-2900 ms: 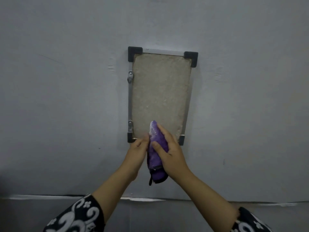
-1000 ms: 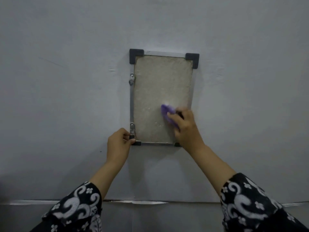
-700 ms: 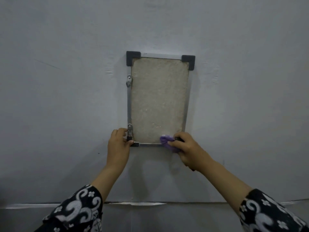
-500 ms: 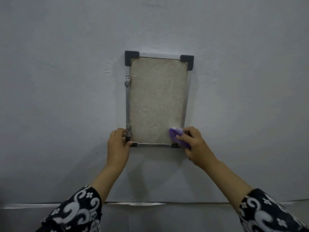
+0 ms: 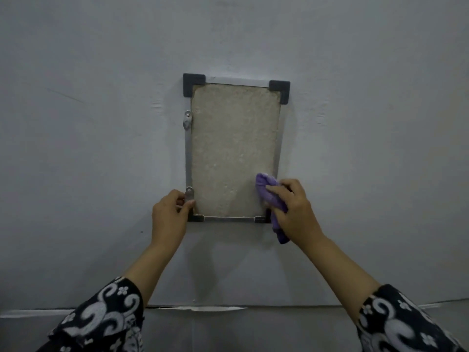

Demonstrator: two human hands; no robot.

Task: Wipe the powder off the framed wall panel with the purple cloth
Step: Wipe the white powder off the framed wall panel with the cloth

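A rough beige panel [image 5: 233, 148] in a thin metal frame with black corner pieces hangs on the grey wall. Pale powder specks show on its lower part. My right hand [image 5: 295, 212] holds a bunched purple cloth [image 5: 269, 191] and presses it against the panel's lower right edge; the cloth's tail hangs below the frame. My left hand [image 5: 168, 217] grips the frame's lower left corner, thumb by the lower metal bracket [image 5: 189, 193].
The grey wall [image 5: 101, 148] fills the view. A second bracket [image 5: 187, 119] sits on the frame's left rail higher up. A horizontal seam with a torn white strip [image 5: 198, 308] runs below my forearms.
My right hand slid the cloth down the panel to the bottom edge, then right and slightly up along the right rail. My left hand stayed on the lower left corner.
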